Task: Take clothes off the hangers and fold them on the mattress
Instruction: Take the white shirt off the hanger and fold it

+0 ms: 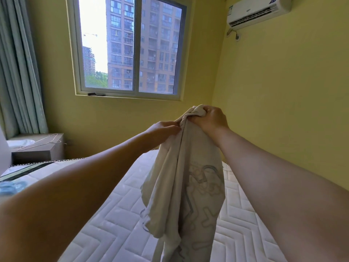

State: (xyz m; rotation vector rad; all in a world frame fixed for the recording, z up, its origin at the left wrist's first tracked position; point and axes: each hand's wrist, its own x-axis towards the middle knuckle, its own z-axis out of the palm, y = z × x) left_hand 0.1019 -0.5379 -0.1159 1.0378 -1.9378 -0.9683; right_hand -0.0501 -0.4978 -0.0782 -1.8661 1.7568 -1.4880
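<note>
A cream shirt point(181, 195) with a grey-blue printed pattern hangs bunched in the air over the white quilted mattress point(113, 224). My right hand point(211, 118) grips its bunched top, held highest. Just to the left and a little lower, my left hand point(162, 129) pinches the fabric edge. The shirt's lower part drops out of view at the bottom. No hanger shows inside the shirt. A thin wire hanger point(41, 141) lies on the grey bedside cabinet point(37, 154) at the left.
A window point(130, 48) is in the yellow wall ahead, with green curtains point(18, 72) at the left. An air conditioner point(258, 12) is mounted high on the right wall. Something pale blue point(11, 188) lies at the mattress's left edge.
</note>
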